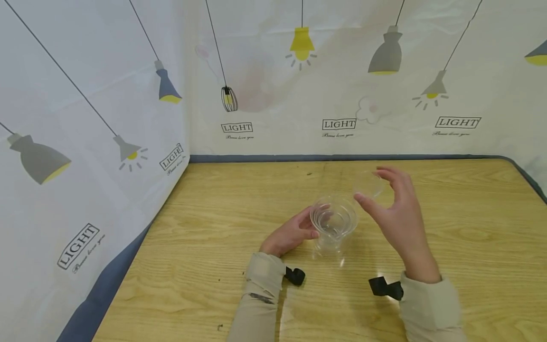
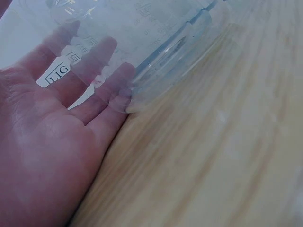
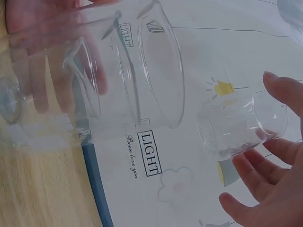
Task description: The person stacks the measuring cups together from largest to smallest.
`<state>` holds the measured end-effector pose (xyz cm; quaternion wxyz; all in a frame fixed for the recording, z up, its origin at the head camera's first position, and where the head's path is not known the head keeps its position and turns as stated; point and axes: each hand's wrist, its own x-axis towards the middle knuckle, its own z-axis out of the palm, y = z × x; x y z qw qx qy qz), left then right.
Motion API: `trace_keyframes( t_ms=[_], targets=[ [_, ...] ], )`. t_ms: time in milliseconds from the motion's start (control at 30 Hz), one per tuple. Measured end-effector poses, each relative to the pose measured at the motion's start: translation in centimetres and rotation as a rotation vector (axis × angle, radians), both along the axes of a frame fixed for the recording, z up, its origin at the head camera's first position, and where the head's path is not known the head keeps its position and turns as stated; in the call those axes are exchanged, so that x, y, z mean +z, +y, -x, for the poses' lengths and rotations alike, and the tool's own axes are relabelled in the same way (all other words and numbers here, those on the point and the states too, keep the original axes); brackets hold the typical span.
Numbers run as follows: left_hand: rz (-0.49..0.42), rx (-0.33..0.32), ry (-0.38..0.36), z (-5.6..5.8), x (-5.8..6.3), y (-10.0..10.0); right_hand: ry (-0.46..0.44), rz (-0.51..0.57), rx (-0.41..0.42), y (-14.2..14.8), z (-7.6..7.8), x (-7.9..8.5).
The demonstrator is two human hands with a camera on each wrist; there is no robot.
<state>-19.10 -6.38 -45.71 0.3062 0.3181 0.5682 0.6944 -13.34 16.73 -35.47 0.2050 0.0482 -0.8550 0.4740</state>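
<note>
Clear beakers [image 1: 333, 223], one inside another with flared rims, stand upright on the wooden table. My left hand [image 1: 292, 232] holds them from the left side, its thumb at the near side and its fingers behind; the fingers [image 2: 102, 56] show through the glass. Above and to the right of the stack, my right hand [image 1: 401, 223] grips a small clear beaker [image 3: 227, 130] between thumb and fingers, apart from the stack's rim. That small beaker is faint in the head view. How many beakers are nested cannot be told.
The wooden table [image 1: 192, 266] reaches to a printed curtain [image 1: 273, 85] with lamp pictures at the back and left. Black knotted straps [image 1: 295, 276] hang at both sleeve cuffs.
</note>
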Motion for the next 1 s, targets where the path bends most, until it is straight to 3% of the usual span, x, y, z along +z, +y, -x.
trace_keyframes(
  t_ms=[667,1000],
  targets=[
    [0.031,-0.003,0.024,0.0,0.2,-0.1,-0.004,-0.055,0.115,-1.3,0.3,-0.6],
    [0.057,0.034,0.019,0.0,-0.1,-0.2,0.024,-0.08,0.17,-2.0,0.6,-1.1]
  ],
)
